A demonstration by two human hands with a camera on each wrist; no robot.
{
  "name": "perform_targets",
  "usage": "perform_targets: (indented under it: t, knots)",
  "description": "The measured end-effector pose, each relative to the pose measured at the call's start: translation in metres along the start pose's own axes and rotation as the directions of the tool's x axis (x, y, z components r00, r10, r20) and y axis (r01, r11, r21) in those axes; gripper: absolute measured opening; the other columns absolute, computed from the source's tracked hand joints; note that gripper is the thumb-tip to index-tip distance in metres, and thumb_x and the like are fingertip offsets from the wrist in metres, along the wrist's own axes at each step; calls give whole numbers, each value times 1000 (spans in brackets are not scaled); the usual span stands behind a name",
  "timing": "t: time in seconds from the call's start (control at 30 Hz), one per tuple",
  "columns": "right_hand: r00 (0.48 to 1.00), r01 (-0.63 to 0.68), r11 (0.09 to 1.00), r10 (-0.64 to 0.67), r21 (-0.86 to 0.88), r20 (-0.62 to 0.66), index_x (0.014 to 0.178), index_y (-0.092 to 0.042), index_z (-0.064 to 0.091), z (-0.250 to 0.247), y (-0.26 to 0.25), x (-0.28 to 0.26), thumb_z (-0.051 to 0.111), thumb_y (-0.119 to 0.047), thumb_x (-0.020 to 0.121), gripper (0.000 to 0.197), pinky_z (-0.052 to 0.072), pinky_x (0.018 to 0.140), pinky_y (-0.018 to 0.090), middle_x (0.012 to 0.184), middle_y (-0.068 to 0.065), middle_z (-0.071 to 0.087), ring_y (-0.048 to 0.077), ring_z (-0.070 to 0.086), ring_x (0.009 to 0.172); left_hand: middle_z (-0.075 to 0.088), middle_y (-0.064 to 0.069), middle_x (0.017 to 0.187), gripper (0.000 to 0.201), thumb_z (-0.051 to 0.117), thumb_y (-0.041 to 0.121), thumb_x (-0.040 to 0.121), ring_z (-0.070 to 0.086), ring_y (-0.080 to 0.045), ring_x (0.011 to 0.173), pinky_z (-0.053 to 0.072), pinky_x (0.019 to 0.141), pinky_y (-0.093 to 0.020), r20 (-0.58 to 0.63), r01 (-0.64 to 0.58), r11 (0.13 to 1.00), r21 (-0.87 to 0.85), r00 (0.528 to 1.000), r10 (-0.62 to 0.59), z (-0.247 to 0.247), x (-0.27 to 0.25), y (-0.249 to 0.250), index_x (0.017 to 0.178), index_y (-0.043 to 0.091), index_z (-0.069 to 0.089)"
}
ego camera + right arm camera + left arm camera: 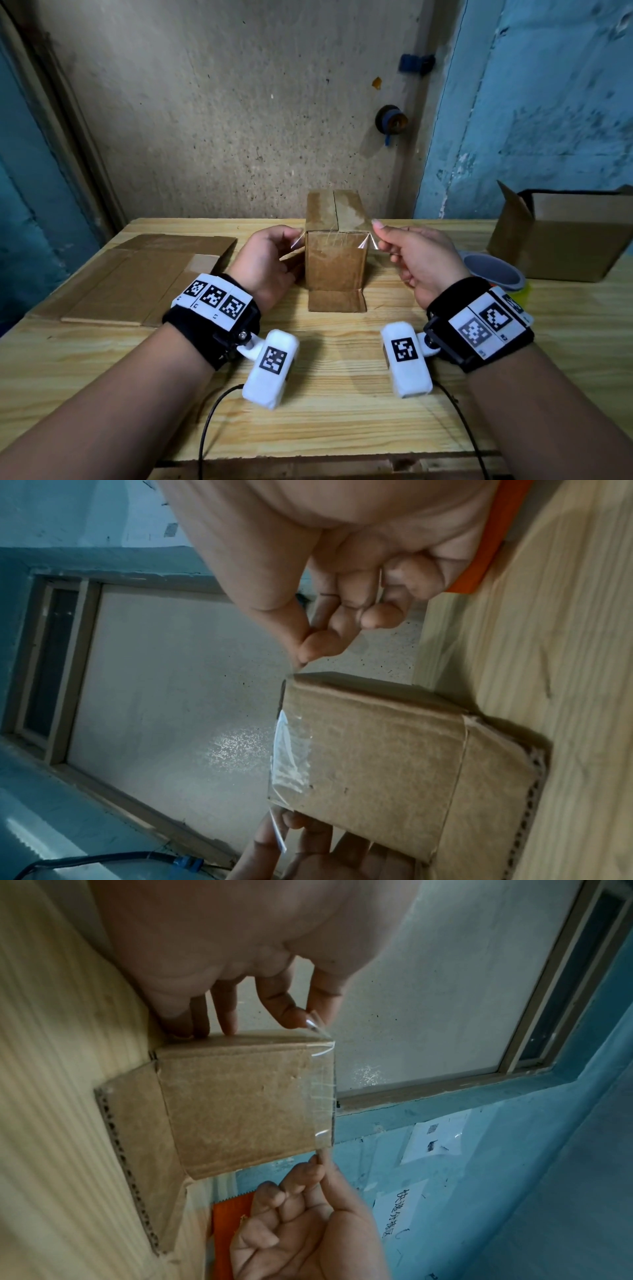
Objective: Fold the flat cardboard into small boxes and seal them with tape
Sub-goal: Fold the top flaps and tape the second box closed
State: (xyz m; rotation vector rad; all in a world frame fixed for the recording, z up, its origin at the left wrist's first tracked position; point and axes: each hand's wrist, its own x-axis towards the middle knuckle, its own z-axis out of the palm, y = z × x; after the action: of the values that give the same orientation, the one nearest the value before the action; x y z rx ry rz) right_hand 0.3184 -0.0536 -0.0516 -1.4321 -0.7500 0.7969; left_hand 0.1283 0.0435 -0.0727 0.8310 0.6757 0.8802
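A small brown cardboard box [335, 267] stands upright mid-table, its top flaps closed and a bottom flap [337, 300] lying flat toward me. A strip of clear tape [334, 236] runs over the front top edge, with both ends sticking out past the corners. My left hand [297, 240] pinches the left end between thumb and forefinger while its other fingers touch the box side [202, 1039]. The right end is pinched by my right hand [376, 234]. In the left wrist view the tape [322, 1085] lies along the box [240, 1104]. In the right wrist view thumb and forefinger [308, 647] meet at the box corner [377, 764].
Flat cardboard sheets [137, 277] lie on the wooden table [325, 394] at the left. A large open carton [561, 240] stands at the right, with a tape roll [493, 274] in front of it. An orange tape cutter [226, 1231] lies near my right hand. A wall is close behind.
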Motion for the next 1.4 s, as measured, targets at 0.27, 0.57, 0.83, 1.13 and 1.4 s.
perform_targets:
  t: [0.27,0.57,0.83,1.13,1.4]
  knots:
    - [953,-262,963,247,65,177,76,-22,62,4,4,10,75,-41,90,28,24,49,21,66,-10,55,5,38,53,68,-9,97,11,62,10,81,64,-31,111,45,111,-44,89,55,991,-119,995,-45,-4,-4,5,90,5,66]
    - [887,-415,898,362,150,287,83,-29,61,7,6,8,59,-38,102,21,17,56,23,64,-12,49,6,29,56,72,-10,88,18,63,7,80,69,-25,96,49,107,-39,108,104,982,-156,990,-87,-4,-3,5,97,1,67]
    - [878,-420,888,346,187,331,85,-29,70,14,12,5,76,-46,72,23,30,59,25,57,-9,33,9,29,58,70,-16,109,23,66,13,83,66,-27,108,53,102,-40,103,143,974,-173,987,-127,-12,-1,4,104,4,67]
    - [966,-202,885,111,419,233,85,-22,71,19,31,16,60,-15,102,21,32,45,19,67,-3,44,8,38,54,77,-5,87,23,71,5,81,73,-19,79,56,88,-44,24,-106,994,26,994,105,-17,1,-3,102,15,74]
    - [985,124,907,-162,402,63,109,-7,74,18,25,11,63,0,99,17,52,68,23,100,10,76,15,66,83,75,-7,119,18,81,10,67,69,-26,115,55,96,-37,52,-420,893,160,907,417,-16,-2,-3,83,17,83]
